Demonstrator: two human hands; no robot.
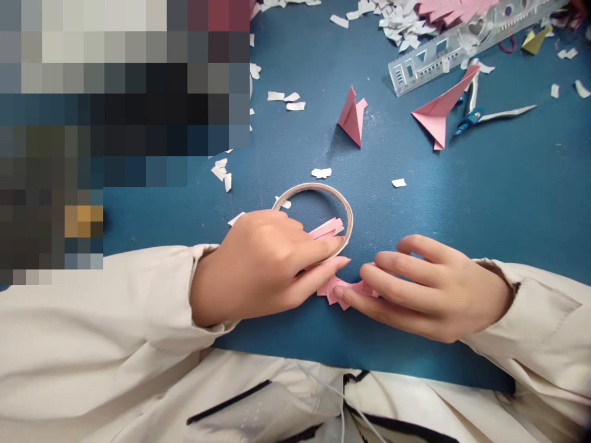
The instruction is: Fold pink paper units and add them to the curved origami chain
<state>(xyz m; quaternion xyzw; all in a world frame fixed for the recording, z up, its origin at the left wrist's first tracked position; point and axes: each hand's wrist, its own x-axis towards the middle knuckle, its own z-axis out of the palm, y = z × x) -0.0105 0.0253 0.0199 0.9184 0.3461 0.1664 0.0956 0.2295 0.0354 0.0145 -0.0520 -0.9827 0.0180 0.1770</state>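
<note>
A thin, pale ring that looks like a roll of double-sided tape is held by my left hand, its index finger and thumb closed at the ring's lower edge. Inside the ring's outline a folded pink paper strip shows, partly covered by those fingers. Just below, my right hand pinches a pleated pink paper piece between thumb and fingers. The left thumb lies right over this piece; whether it touches the paper I cannot tell.
Beyond my hands stand one folded pink paper and another pink paper leaning by blue-handled scissors. A clear ruler, a yellow folded paper, white scraps and a pink pile lie farther back on the blue table.
</note>
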